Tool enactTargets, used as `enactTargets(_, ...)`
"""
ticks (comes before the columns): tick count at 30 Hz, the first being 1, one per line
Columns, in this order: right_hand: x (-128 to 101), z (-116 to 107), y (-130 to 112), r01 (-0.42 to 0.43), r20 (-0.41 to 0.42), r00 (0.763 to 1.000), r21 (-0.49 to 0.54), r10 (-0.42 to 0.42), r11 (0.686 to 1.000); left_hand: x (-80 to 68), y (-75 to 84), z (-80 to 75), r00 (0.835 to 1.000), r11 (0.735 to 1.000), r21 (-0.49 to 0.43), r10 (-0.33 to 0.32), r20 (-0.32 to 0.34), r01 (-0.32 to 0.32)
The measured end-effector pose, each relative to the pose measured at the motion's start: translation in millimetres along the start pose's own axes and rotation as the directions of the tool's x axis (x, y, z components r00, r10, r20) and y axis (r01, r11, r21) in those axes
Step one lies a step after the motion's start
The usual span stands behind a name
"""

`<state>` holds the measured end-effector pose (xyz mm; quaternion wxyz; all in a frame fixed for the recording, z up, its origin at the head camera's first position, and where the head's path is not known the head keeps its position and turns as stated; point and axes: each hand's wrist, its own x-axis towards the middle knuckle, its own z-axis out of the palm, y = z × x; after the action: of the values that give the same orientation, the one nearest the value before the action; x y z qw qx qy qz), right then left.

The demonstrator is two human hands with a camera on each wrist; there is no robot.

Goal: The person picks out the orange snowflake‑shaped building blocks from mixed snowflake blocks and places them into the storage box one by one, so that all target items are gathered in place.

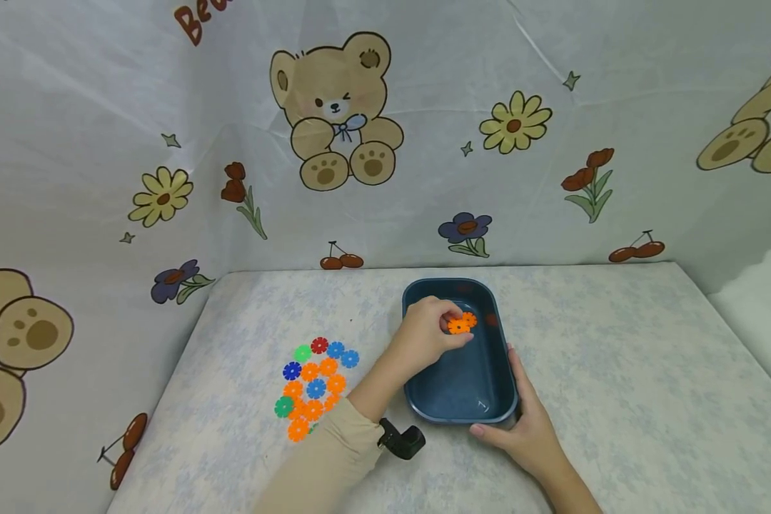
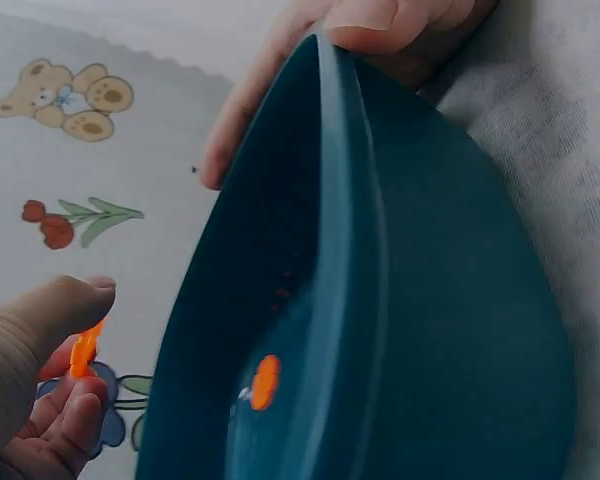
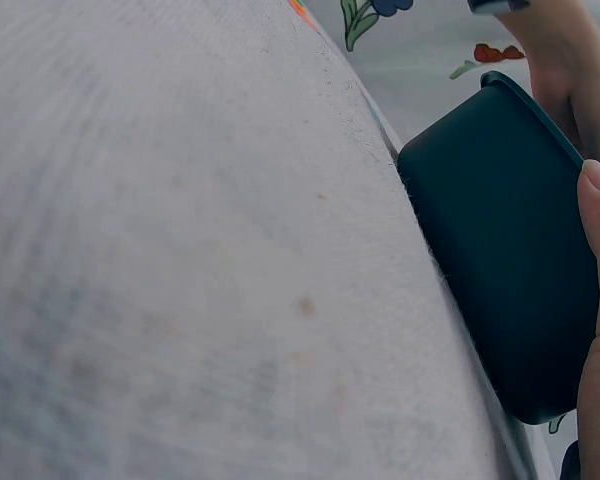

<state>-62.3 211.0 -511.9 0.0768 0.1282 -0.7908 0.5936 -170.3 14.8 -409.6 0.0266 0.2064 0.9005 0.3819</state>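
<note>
A dark blue-green plastic bin (image 1: 460,414) stands on the table, longer from front to back. My left hand (image 1: 427,332) reaches over it and pinches an orange snowflake disc (image 1: 459,326) between thumb and fingers; the left wrist view also shows this orange disc (image 2: 84,350) in the fingertips. Another orange disc (image 1: 470,319) appears just behind the held one, and an orange disc (image 2: 265,382) shows inside the bin in the left wrist view. My right hand (image 1: 528,432) grips the bin's near right corner, thumb at the front rim and fingers along the right side.
Left of the bin, a loose cluster of snowflake discs (image 1: 316,388) in orange, blue, green and red lies flat, partly covered by my left forearm. A black wrist camera (image 1: 403,439) sits on the left wrist. Behind the table (image 1: 617,343) hangs a bear-printed cloth (image 1: 437,71).
</note>
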Motion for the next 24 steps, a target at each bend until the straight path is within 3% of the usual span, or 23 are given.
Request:
enactTargets(4, 0, 0, -1, 0.005, -0.002, 1.0, 0.011, -0.005, 1.0, 12.1, 1.7, 16.9, 0.999, 0.999, 0.028, -0.021, 0.041, 0.02)
enactTargets(11, 0, -1, -1, -0.011, -0.008, 1.0, -0.002, 0.011, 1.0, 28.2, 8.8, 37.1, 0.995, 0.977, 0.214, -0.023, 0.093, 0.003)
enactTargets(19, 0, -1, 0, -0.011, -0.007, 1.0, 0.001, 0.011, 1.0, 37.5, -3.0, 53.1, 0.99, 0.988, 0.13, -0.099, 0.099, 0.086)
enactTargets(24, 1, -1, 3, -0.001, 0.004, 1.0, 0.007, 0.001, 1.0, 39.2, -14.3, 63.1, 0.989, 0.982, 0.164, -0.106, 0.1, 0.089)
